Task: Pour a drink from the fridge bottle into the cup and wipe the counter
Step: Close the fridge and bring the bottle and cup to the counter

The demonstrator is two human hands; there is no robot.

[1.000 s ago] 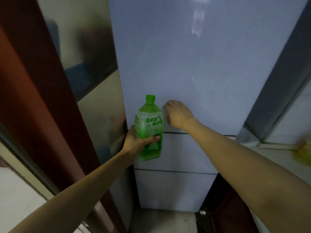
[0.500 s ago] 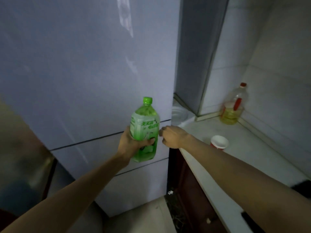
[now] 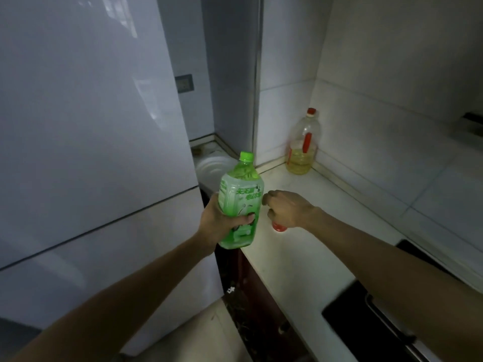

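The fridge (image 3: 86, 152) is standing shut on the left, filling that side of the room, and the pale bench (image 3: 308, 259) is running off to the right with an oil jug (image 3: 302, 150) tucked in its far corner. The person is holding the bottle (image 3: 239, 202) upright over the bench's near edge, cap on, the left hand (image 3: 222, 226) wrapped round its lower half with fingers (image 3: 245, 220) pressing into the label. The right hand (image 3: 288, 209) is hanging just beside the bottle, loosely curled and holding nothing, and it is covering most of the cup (image 3: 279, 227), of which only a red sliver is showing on the bench beneath the knuckles. It looks like the fetching is done and the pouring is about to start; next the right hand would need to reach up, twist off the cap, then the bottle wants tipping over the cup. I cannot see a cloth anywhere for wiping.
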